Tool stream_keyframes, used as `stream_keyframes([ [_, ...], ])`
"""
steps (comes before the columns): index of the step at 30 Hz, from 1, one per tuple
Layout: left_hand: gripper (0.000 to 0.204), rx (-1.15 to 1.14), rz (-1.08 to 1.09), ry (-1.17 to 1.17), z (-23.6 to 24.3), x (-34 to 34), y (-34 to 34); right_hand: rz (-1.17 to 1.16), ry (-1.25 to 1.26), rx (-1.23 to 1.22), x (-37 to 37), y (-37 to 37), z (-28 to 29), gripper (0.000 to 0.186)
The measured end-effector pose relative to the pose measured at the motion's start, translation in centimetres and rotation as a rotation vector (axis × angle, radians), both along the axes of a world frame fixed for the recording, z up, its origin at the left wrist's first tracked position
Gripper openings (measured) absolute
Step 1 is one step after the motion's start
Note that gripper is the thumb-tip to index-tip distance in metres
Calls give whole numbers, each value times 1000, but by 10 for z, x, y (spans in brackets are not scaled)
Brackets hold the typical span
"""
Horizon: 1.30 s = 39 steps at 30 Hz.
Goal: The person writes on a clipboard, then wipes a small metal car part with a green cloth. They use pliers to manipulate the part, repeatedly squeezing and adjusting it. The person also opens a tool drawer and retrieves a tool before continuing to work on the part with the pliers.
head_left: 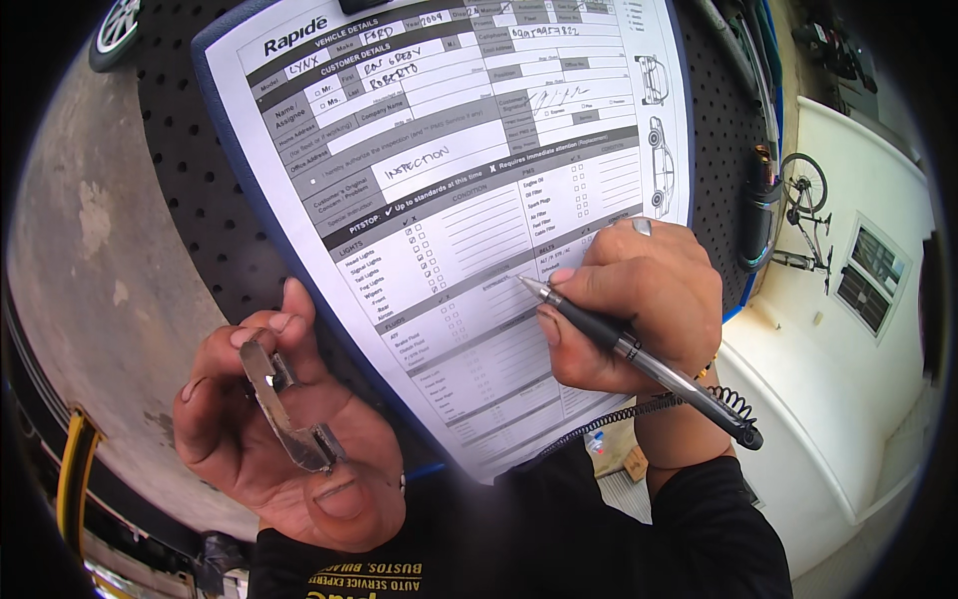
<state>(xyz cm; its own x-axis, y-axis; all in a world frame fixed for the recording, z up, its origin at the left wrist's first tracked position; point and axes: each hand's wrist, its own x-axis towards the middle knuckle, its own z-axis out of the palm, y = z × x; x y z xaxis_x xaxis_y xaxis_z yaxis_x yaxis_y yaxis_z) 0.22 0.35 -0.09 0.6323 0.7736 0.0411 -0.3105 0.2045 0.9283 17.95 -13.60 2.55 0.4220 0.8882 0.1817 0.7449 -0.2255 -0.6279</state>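
A printed checklist form (414,215), partly filled in by pen, lies on a blue clipboard (228,130). My right hand (649,299) grips a black-and-silver pen (649,364), its tip at the form's lower-middle rows. A black coiled cord (733,402) shows beside the pen's rear end. At the clipboard's lower left, my left hand (289,439) is palm up. Between its thumb and fingers it holds a thin, worn grey metal part (269,399), slightly curved with a notched end. I cannot tell exactly what part it is.
Under the clipboard is a black perforated surface (185,160). A dark cylindrical object (760,225) stands along its right side. Farther off are a yellow post (75,474), a car wheel (118,25), and a bicycle (806,190) near a white wall with a window (863,275).
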Motion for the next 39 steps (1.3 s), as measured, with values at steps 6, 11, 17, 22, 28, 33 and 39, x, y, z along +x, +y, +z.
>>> stream_keyframes([
  [6, 66, 15, -17, -9, -1, 0, -1, -6, 8, -12, -1, -1, 0, 20],
  [11, 65, 20, -24, -14, -1, 1, 0, -1, -24, -16, -1, -1, -1, 21],
  [17, 64, 23, -23, -26, 0, 1, 0, 27, 1, -22, 1, 0, 1, 21],
  [22, 65, 23, -40, -34, -2, -1, 2, 11, -22, -23, -1, 1, 0, 20],
  [28, 64, 16, -34, -30, -1, -2, 2, -24, -14, -45, -4, 1, 4, 20],
  [33, 64, 8, -28, -31, 1, -3, 2, 3, -37, -21, -3, 1, 1, 19],
  [39, 64, -7, -23, -46, 0, -3, 1, 2, -38, -21, -4, 0, 0, 19],
])
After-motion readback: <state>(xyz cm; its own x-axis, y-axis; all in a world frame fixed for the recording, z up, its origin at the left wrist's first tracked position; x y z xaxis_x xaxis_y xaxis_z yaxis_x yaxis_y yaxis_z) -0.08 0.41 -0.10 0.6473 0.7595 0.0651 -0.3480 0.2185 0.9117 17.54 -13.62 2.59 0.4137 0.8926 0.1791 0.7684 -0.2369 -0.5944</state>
